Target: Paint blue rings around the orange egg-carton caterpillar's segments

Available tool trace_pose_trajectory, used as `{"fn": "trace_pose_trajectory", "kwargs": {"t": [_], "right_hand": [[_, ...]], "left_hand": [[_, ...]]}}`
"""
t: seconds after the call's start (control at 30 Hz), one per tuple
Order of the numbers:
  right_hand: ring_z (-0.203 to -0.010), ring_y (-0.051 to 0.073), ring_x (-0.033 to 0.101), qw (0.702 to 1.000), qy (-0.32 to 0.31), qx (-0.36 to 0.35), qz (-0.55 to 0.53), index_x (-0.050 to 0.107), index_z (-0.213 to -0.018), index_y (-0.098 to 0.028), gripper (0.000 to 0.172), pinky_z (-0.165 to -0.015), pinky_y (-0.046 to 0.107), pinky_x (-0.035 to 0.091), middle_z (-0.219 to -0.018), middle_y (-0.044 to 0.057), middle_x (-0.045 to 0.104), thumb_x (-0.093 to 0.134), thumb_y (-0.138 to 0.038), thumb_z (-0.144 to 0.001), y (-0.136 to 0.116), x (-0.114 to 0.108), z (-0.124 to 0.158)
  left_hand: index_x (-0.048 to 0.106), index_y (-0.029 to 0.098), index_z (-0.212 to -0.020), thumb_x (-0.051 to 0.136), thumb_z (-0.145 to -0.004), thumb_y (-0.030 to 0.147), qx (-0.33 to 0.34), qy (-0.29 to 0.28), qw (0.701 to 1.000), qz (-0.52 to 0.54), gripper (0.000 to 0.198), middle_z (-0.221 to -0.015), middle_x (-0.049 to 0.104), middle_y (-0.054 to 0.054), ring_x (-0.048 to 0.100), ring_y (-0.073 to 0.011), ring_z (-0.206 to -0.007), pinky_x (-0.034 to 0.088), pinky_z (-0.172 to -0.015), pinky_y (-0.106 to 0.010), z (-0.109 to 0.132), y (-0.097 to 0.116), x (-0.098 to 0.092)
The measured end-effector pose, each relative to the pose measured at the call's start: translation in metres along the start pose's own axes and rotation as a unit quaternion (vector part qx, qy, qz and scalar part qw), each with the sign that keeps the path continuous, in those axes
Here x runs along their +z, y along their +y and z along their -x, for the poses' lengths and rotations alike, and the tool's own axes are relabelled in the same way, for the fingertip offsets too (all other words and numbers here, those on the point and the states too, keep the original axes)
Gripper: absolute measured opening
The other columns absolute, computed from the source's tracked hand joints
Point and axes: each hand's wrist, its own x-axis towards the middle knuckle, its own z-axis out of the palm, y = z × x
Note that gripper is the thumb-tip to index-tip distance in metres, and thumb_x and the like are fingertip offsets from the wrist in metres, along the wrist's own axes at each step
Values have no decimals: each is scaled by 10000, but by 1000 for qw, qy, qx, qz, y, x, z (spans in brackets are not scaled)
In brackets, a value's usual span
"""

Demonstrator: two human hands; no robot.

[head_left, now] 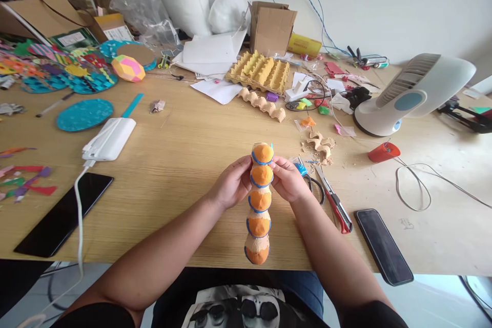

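An egg-carton strip (260,200) with several orange-covered bumps edged in blue runs lengthwise toward me, above the table's front part. My left hand (234,182) grips its far end from the left side. From the right side, my right hand (288,178) pinches the same end near the first two bumps. A thin bit of blue shows at the strip's far tip. Just right of my right hand lie black-handled scissors (315,188) and a red utility knife (338,210). The undersides of the strip and some fingertips are hidden.
A phone (384,246) lies at right, a white fan (407,97) behind it. Yellow egg trays (259,73), a bare carton strip (262,104) and torn carton pieces (319,146) lie beyond my hands. At left are a power bank (109,138) and a black tablet-like device (65,215).
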Motion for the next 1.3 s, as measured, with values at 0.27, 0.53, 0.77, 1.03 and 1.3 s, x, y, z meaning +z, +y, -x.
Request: {"fn": "trace_pose_trajectory", "kwargs": {"t": [0.27,0.53,0.77,1.03,1.3], "right_hand": [[-679,127,659,1000,10,-14,17,770,-865,-217,276,-697,269,554,-756,-19,747,929,-384,-714,0,-2,-1],[-712,124,652,997,1,-53,51,787,-889,-234,308,-724,260,543,-811,-17,761,939,-420,-696,-3,1,2],[-703,134,642,994,10,-67,80,787,-837,-236,307,-721,279,544,-766,-20,740,945,-448,-681,-1,-1,1],[-697,115,642,993,7,-77,90,802,-807,-239,305,-701,246,538,-751,-31,736,957,-460,-665,0,-5,-2],[-693,136,640,990,24,-87,110,798,-814,-247,316,-708,285,544,-751,-22,737,947,-485,-670,2,-7,-2]], "left_hand": [[791,222,-984,866,-774,440,-26,19,999,-9,311,-900,778,-36,690,-194,-769,529,-690,-314,2,5,1],[823,275,-998,792,-838,490,-46,2,998,-31,270,-974,801,-58,715,-252,-860,525,-728,-355,4,8,0],[828,281,-962,808,-805,519,-67,1,997,-34,286,-973,802,-73,707,-267,-841,510,-694,-364,5,9,3],[810,211,-951,783,-859,353,-88,3,996,23,171,-842,775,-46,661,-170,-672,517,-618,-273,6,10,6],[800,181,-943,754,-892,297,-99,9,994,47,134,-819,765,-45,661,-158,-663,519,-629,-266,6,9,6]]}}
